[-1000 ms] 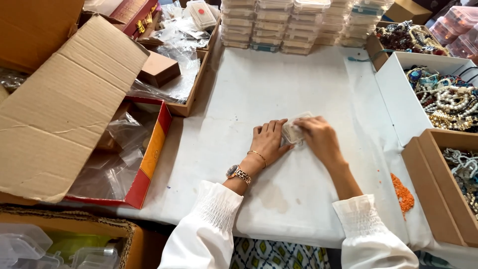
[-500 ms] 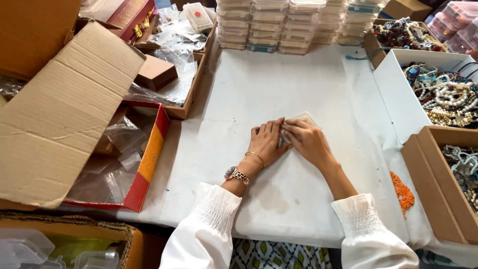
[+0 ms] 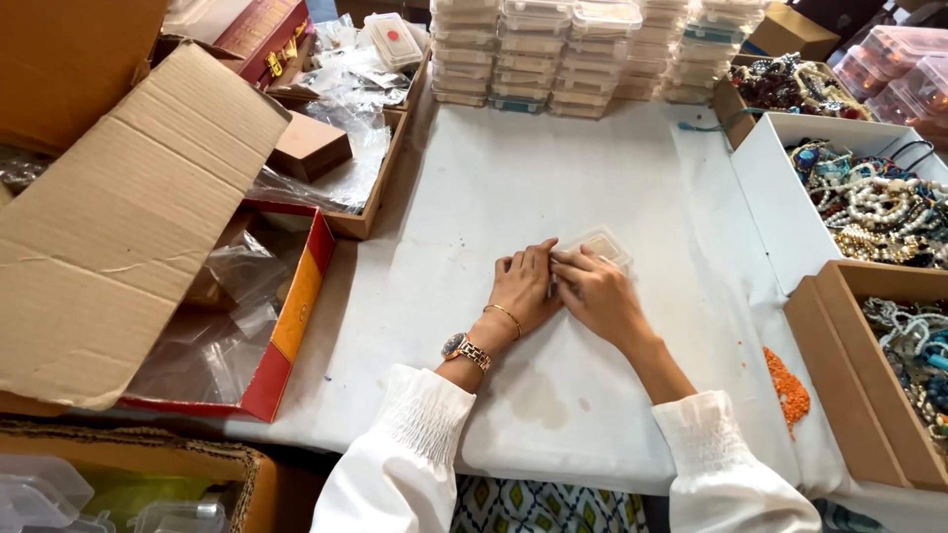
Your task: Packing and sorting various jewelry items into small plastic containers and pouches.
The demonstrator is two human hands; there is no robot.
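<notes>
White cloth covered the work table [image 3: 612, 178], and both hands lay flat on it near the middle. Under the fingertips of the right hand [image 3: 599, 296] sat a small clear plastic case [image 3: 602, 244], its far corner poking out beyond the fingers; the hand pressed down on it rather than closing around it. The left hand [image 3: 521, 291] rested just beside, fingers together and extended, their tips touching the case's near left edge. A gold watch [image 3: 466, 349] and a thin bangle [image 3: 506, 318] ringed that wrist, and both arms wore white gathered sleeves [image 3: 415, 444].

Farther out, stacks of clear plastic cases [image 3: 583, 49] lined the far edge of the table. To the right stood a white box [image 3: 780, 188] heaped with beaded necklaces, and nearer, a brown cardboard box [image 3: 839, 375] holding more beads. A small pile of orange beads [image 3: 787, 387] lay on the cloth between that box and the right forearm. To the left, a red-sided box [image 3: 296, 306] held crumpled clear bags, half covered by a large cardboard flap [image 3: 118, 227].
</notes>
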